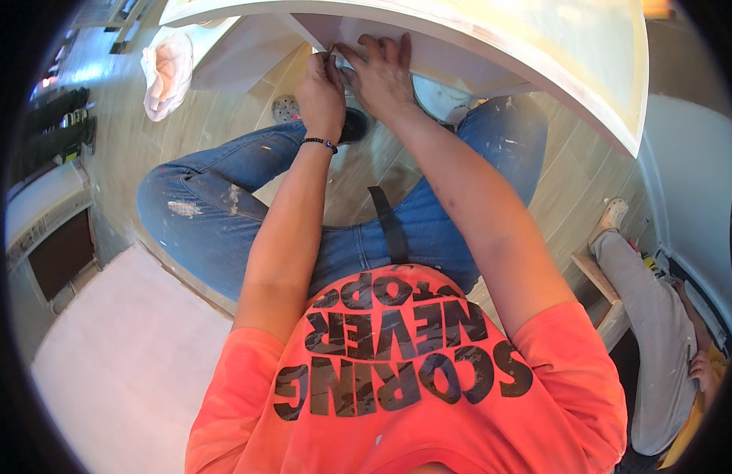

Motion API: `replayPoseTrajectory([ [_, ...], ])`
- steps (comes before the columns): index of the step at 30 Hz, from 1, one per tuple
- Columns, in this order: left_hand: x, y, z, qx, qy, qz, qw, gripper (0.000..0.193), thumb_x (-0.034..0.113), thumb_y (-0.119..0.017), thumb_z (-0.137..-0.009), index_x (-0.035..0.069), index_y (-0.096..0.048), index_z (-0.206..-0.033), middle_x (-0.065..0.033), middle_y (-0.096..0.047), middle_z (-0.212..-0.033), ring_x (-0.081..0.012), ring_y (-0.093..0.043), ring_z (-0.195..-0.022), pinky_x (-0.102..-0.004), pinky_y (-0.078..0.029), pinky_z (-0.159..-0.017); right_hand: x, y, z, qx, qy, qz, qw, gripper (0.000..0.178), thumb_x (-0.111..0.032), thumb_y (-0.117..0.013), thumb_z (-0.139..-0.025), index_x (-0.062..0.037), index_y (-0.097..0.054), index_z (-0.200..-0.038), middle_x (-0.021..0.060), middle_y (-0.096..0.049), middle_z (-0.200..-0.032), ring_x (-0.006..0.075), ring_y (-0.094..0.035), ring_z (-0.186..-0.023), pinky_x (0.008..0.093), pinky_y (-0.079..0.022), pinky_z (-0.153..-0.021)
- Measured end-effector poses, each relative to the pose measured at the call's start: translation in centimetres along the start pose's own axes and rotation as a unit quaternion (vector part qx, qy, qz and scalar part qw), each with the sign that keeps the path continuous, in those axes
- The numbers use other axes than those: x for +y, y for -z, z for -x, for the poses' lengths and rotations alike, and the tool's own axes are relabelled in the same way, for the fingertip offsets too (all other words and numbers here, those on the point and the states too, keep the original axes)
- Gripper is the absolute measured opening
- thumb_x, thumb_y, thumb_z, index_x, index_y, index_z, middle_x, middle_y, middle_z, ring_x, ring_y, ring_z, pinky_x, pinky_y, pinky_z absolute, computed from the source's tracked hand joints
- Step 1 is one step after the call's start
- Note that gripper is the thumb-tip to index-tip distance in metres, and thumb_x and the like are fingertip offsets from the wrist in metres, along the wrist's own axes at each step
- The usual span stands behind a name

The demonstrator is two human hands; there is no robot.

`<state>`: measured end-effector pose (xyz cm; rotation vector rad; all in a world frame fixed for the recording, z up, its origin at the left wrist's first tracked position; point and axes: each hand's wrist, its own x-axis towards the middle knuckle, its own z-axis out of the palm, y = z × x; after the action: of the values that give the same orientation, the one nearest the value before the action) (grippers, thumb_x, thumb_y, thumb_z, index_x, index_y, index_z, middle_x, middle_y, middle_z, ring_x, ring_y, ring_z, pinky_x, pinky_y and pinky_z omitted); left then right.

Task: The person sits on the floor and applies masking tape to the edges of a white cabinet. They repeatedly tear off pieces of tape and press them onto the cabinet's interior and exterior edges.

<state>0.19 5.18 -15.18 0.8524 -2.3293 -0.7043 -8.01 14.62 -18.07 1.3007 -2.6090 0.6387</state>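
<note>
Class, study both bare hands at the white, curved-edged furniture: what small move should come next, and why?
Perhaps a slight fingertip adjustment by the bare left hand: its fingers are bunched beside the bare right hand, whose spread fingers rest against the flat, pale panel, possibly steadying it. Any pinched item is indistinct.

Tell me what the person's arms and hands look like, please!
The left hand and right hand wear no gloves. A black-and-blue beaded bracelet is worn on the left; the right has none. The left sleeve and right sleeve are short and orange-red.
</note>
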Motion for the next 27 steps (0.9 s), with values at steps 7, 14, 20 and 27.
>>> replayPoseTrajectory([
  [7,-0.2,-0.5,-0.3,-0.004,0.003,-0.011,1.000,0.013,0.016,-0.066,-0.098,0.003,-0.067,-0.101,-0.0223,-0.069,-0.093,-0.0457,-0.067,-0.085,-0.0506,-0.053,-0.073,0.2,-0.5,0.3,0.021,-0.009,0.008,1.000,0.053,-0.032,-0.068,-0.092,-0.0329,-0.060,-0.144,0.0047,-0.053,-0.138,0.0328,-0.043,-0.131,0.0706,-0.018,-0.120],
  [14,0.0,-0.4,-0.8,-0.005,-0.013,-0.024,1.000,0.016,0.018,-0.069,-0.095,0.002,-0.068,-0.096,-0.0217,-0.069,-0.092,-0.0443,-0.068,-0.083,-0.0496,-0.054,-0.073,0.5,-1.0,0.3,0.038,-0.004,0.023,0.999,0.050,-0.030,-0.068,-0.091,-0.0327,-0.063,-0.140,0.0035,-0.054,-0.134,0.0315,-0.044,-0.128,0.0707,-0.020,-0.118],
  [20,-0.2,-0.4,-1.0,0.015,-0.031,-0.005,0.999,0.016,0.018,-0.070,-0.094,0.002,-0.069,-0.092,-0.0214,-0.070,-0.088,-0.0442,-0.068,-0.081,-0.0498,-0.054,-0.072,0.3,-0.6,0.3,0.039,0.003,0.038,0.999,0.048,-0.030,-0.068,-0.090,-0.0327,-0.065,-0.138,0.0033,-0.054,-0.132,0.0314,-0.045,-0.127,0.0704,-0.022,-0.117],
  [27,0.0,-0.5,-0.8,0.013,0.008,-0.014,1.000,0.017,0.020,-0.070,-0.096,0.003,-0.069,-0.095,-0.0208,-0.072,-0.086,-0.0436,-0.069,-0.082,-0.0498,-0.054,-0.072,0.3,-0.6,0.4,0.056,0.004,0.031,0.998,0.050,-0.033,-0.070,-0.089,-0.0331,-0.065,-0.138,0.0034,-0.054,-0.131,0.0313,-0.045,-0.125,0.0702,-0.024,-0.116],
])
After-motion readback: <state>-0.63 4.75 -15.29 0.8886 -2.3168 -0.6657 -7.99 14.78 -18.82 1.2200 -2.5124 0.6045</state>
